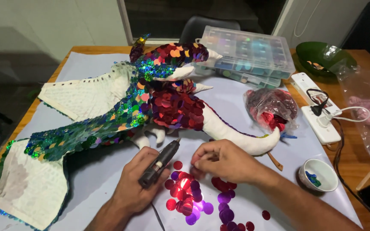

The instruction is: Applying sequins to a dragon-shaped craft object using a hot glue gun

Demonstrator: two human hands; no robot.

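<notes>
Sequins (189, 199), round and flat in red and purple, are spread loose on the pale sheet (253, 107) near the table's front edge, between the two hands. One of them is pinched under the fingertips of the right hand (223, 160), whose fingers are bent down onto the top of the pile; the exact hold is partly hidden by the fingers. A dark glue gun (160, 163) is gripped in the closed left hand (138, 184), its tip aimed up and away from the person, and a thin cord is seen running from it toward the front edge.

Just beyond the tip a stuffed dragon (176, 102) is laid across the middle of the sheet. Its body is covered in red and purple discs, its neck and wing edge in green and blue ones, while the tail (240, 134), the legs and the wing panels are left as bare white cloth. The tail is curled just behind the right hand.

A plastic bag of red sequins (270, 109) is set right of the dragon, and a clear compartment box (249, 53) lies toward the far edge. A white power strip (315, 107) and a small white bowl (318, 174) with blue pieces are placed by the right edge, and a green bowl (322, 55) at the far right corner.
</notes>
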